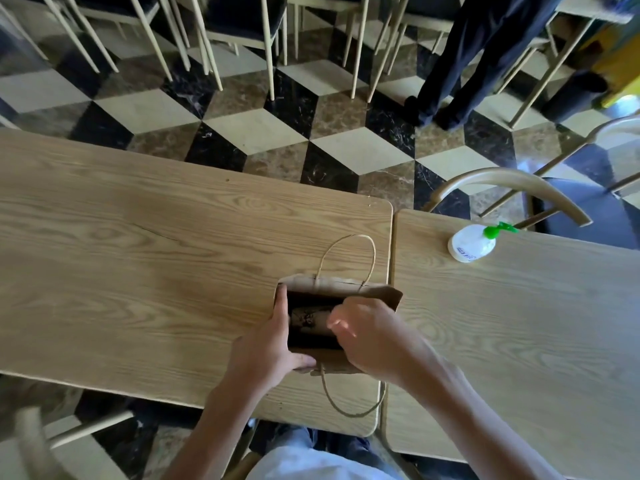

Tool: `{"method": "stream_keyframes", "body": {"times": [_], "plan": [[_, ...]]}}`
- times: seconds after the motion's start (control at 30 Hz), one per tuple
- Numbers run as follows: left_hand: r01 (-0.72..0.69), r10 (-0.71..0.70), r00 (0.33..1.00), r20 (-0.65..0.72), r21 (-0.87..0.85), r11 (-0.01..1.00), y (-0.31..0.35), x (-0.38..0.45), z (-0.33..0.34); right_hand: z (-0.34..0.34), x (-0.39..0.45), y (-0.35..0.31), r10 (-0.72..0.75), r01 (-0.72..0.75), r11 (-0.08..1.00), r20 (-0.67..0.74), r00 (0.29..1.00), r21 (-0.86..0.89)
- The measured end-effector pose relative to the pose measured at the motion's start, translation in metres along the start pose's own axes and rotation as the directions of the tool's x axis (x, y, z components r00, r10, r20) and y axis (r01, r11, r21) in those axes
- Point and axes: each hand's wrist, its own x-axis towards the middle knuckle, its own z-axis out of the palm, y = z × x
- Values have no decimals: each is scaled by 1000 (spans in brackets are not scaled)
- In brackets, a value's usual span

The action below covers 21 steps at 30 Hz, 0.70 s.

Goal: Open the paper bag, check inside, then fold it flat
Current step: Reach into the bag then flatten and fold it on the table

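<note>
A brown paper bag (pixel 374 294) with twisted paper handles stands upright near the right end of the left wooden table (pixel 138 258), its mouth spread wide. Inside, at the dark bottom, lies a pale crumpled thing (pixel 310 318) that I cannot identify. My left hand (pixel 273 344) grips the bag's left rim, fingers along the outside and thumb on the near edge. My right hand (pixel 370 336) is blurred, holds the near right rim and covers that side of the opening. One handle loops over the far side, the other hangs toward me.
A second wooden table (pixel 519 341) butts against the right side, with a white bottle with a green cap (pixel 472 242) on it. A curved-back chair (pixel 512 181) stands behind it. A person's dark-trousered legs (pixel 485 53) stand on the chequered floor among several chairs.
</note>
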Motion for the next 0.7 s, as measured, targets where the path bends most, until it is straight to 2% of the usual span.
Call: {"method": "stream_keyframes", "body": {"times": [0.07, 0.13, 0.23, 0.33, 0.37, 0.43, 0.47, 0.5, 0.53, 0.57, 0.63, 0.7], "plan": [[-7, 7, 1000, 15, -17, 1000, 0, 0, -1, 11, 27, -2, 58, -44, 997, 249, 967, -61], [-23, 24, 999, 25, -36, 999, 1, 1, -2, 24, 57, 2, 157, -116, 985, 399, 903, -125], [-20, 21, 1000, 22, -13, 1000, 2, 2, -3, 45, 92, 11, 196, -66, 963, 516, 834, -260], [-5, 5, 1000, 21, 8, 1000, 1, 4, -4, 63, 105, 26, 224, -35, 938, 525, 821, -346], [-2, 2, 1000, 17, 11, 1000, 0, 4, -5, 69, 106, 33, 241, -87, 948, 513, 824, -306], [9, -9, 1000, 14, 13, 1000, -1, 4, -6, 75, 104, 45, 292, -330, 944, 498, 816, -13], [17, -17, 1000, 18, 12, 1000, -1, 4, -7, 77, 100, 50, 335, -497, 841, 515, 789, 215], [23, -23, 999, 22, 11, 1000, -1, 5, -8, 78, 96, 53, 379, -631, 649, 538, 753, 425], [26, -26, 999, 26, 11, 1000, -1, 5, -8, 82, 91, 58, 437, -691, 464, 536, 722, 554], [26, -26, 999, 27, 14, 1000, -1, 4, -9, 88, 88, 65, 479, -705, 333, 532, 698, 626], [22, -22, 999, 26, 22, 1000, -1, 3, -10, 97, 84, 77, 515, -734, 304, 544, 663, 607], [13, -14, 1000, 25, 35, 999, 0, 3, -11, 99, 84, 82, 504, -735, 426, 536, 677, 528]]}}
